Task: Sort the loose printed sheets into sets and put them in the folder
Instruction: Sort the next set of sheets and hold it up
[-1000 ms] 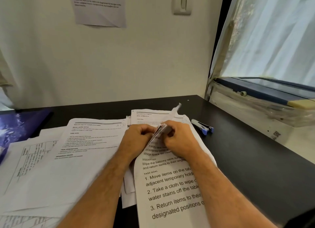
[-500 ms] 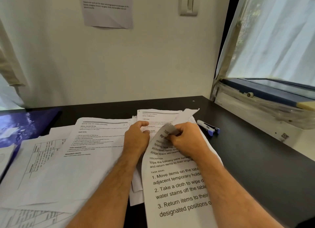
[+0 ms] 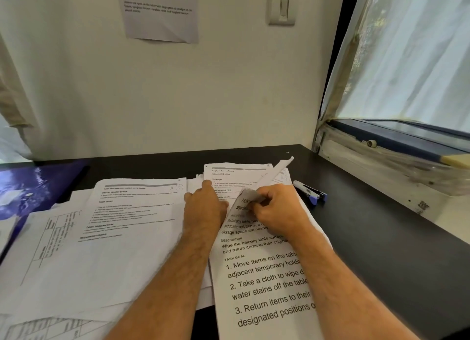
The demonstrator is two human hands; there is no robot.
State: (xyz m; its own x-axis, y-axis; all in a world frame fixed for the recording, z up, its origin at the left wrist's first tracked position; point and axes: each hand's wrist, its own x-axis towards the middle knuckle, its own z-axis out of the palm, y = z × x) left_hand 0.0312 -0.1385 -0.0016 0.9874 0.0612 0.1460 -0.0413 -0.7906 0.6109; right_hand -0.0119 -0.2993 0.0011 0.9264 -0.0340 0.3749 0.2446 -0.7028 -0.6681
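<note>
A large-print sheet [image 3: 264,283] lies in front of me, its top left corner curled up. My right hand [image 3: 279,210] pinches that curled corner. My left hand [image 3: 204,207] lies flat beside it, its fingers on the sheets underneath, near a smaller printed page [image 3: 236,174]. More loose printed sheets [image 3: 114,225] spread over the left of the black table [image 3: 368,238]. A blue folder [image 3: 30,187] lies at the far left, partly under the sheets.
A blue and white stapler [image 3: 310,193] lies just right of the sheets. A window sill [image 3: 381,166] runs along the right. On the wall behind hang a printed notice [image 3: 160,11] and a light switch [image 3: 282,7].
My left hand has let go of the curled corner and flattened onto the sheets to the left. My right hand keeps the corner pinched.
</note>
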